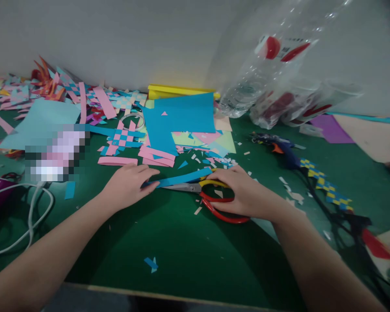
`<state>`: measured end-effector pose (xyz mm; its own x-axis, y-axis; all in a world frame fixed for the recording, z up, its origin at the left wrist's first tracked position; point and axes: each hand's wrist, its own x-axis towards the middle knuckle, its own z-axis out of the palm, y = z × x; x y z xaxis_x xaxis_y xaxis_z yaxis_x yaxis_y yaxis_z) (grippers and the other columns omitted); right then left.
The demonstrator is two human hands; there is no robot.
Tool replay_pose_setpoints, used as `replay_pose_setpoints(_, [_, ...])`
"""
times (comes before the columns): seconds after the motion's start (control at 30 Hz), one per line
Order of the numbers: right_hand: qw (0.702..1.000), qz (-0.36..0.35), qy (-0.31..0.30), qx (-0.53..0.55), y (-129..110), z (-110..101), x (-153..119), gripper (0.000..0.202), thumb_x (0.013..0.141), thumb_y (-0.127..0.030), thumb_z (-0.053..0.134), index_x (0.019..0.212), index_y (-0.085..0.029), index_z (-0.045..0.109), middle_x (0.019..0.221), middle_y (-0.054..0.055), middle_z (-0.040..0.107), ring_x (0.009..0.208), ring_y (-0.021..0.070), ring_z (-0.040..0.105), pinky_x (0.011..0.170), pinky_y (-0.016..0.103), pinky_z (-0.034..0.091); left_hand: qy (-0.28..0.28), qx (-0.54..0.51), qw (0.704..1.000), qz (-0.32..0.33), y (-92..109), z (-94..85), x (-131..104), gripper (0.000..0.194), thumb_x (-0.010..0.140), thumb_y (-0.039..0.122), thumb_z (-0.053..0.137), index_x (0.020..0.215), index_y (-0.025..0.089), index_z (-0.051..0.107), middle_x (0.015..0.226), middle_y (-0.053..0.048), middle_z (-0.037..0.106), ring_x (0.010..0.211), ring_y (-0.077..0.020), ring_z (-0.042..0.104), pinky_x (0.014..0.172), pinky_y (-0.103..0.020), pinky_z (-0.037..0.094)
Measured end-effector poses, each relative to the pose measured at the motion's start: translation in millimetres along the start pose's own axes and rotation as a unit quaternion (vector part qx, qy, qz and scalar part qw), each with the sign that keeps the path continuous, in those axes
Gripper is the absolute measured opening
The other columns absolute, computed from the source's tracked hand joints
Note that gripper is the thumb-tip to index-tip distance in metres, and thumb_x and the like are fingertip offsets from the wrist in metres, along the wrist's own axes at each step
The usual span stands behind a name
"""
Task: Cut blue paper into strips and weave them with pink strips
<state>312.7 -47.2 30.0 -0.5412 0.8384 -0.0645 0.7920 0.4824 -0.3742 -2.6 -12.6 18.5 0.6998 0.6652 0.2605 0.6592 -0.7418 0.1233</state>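
Paper bits (pixel 195 151) & blue sheet (pixel 182 115) just past hands. L hand (pixel 128 184) flat, pins long thin blue strip (pixel 182 178) on green surface (pixel 169 242). R hand (pixel 243 193) curled on red scissors (pixel 214 201).

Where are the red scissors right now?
In the head view, the red-handled scissors lie on the green table just right of centre, under the right hand, with the blue paper strip beside the blades.

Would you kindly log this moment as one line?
left hand: on blue strip | right hand: on red scissors | green table
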Motion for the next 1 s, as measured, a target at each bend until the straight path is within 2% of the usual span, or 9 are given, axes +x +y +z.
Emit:
replay_pose_setpoints(0.17, [1.0, 0.011, -0.005, 0.014, 1.5, -0.1, 0.6, 0.04, 0.081, -0.048, 0.062, 0.113, -0.023, 0.062, 0.108, 0.01, 0.071, 0.092, 0.0279, 0.062, 0.081, 0.045, 0.049, -0.017, -0.008, 1.0, 0.01, -8.2, -10.6, -3.3, 0.029, 0.094, 0.042, 0.057, 0.089, 0.016, 0.07, 0.082, -0.005, 0.071, 0.078, -0.02, 0.066, 0.07, -0.032, 0.045])
replay_pose_setpoints(0.4, [0.999, 0.03, -0.016, 0.019, 5.0, 1.0, 0.0, 0.041, 0.079, -0.047, 0.063, 0.113, -0.023, 0.062, 0.108, 0.01, 0.07, 0.091, 0.0277, 0.06, 0.078, 0.045, 0.051, -0.059, -0.012, 0.998, 0.012, -8.4, -12.2, -3.9, 0.022, 0.089, 0.041, 0.067, 0.089, 0.019, 0.069, 0.088, -0.001, 0.073, 0.079, -0.0187, 0.066, 0.067, -0.03, 0.04])
replay_pose_setpoints(0.57, [1.0, 0.004, -0.006, 0.002, 1.6, -0.4, 2.4, 0.041, 0.081, -0.05, 0.062, 0.11, -0.022, 0.062, 0.107, 0.011, 0.071, 0.09, 0.0278, 0.063, 0.081, 0.046, 0.049, -0.046, -0.004, 0.999, 0.021, -10.1, -8.8, -4.2, 0.026, 0.093, 0.043, 0.061, 0.09, 0.018, 0.069, 0.088, -0.002, 0.074, 0.078, -0.0186, 0.066, 0.067, -0.031, 0.04])
replay_pose_setpoints(0.77, [1.0, -0.003, -0.004, -0.014, 0.9, 0.0, 1.6, 0.04, 0.082, -0.05, 0.062, 0.112, -0.024, 0.063, 0.115, 0.01, 0.07, 0.095, 0.0281, 0.065, 0.085, 0.046, 0.048, -0.038, 0.018, 0.998, 0.039, -7.8, -3.8, -4.5, 0.03, 0.097, 0.043, 0.054, 0.095, 0.017, 0.069, 0.088, -0.004, 0.073, 0.079, -0.019, 0.066, 0.068, -0.031, 0.04])
replay_pose_setpoints(1.0, [0.999, -0.011, -0.002, -0.036, 3.9, 3.5, -0.8, 0.045, 0.084, -0.051, 0.061, 0.118, -0.023, 0.062, 0.122, 0.011, 0.069, 0.104, 0.0302, 0.065, 0.09, 0.048, 0.045, -0.027, 0.011, 0.998, 0.054, -5.3, -1.6, -3.4, 0.027, 0.098, 0.04, 0.056, 0.098, 0.018, 0.07, 0.088, -0.003, 0.074, 0.077, -0.0184, 0.068, 0.066, -0.03, 0.042])
